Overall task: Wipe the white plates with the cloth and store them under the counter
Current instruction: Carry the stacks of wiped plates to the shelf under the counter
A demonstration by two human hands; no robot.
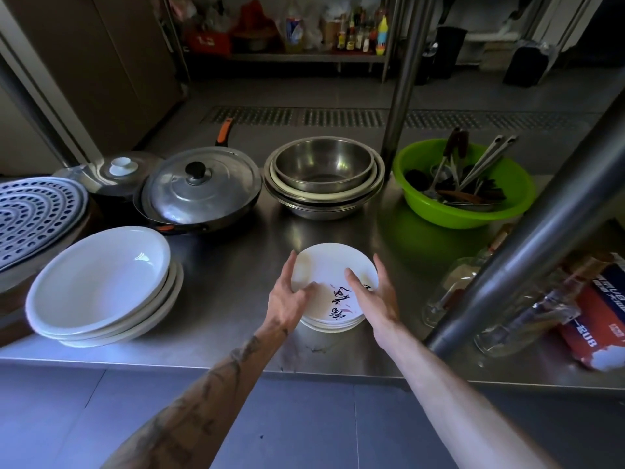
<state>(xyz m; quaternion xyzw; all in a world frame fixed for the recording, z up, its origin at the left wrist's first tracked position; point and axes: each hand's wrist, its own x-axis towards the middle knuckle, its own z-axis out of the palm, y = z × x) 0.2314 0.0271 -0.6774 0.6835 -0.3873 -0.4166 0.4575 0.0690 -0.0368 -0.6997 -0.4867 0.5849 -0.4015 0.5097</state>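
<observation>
My left hand (291,296) at nine o'clock and right hand (375,296) at three curl round the small plate stack (333,262) on the counter (236,265), thumbs on top. I'd lift level, gripping evenly; no cloth in sight.

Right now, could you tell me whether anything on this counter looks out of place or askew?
The deep white plates on the left sit unevenly, the top one tilted. On the right, glass bottles lie on their sides beside a red box with a torn corner. No cloth is in view.
</observation>
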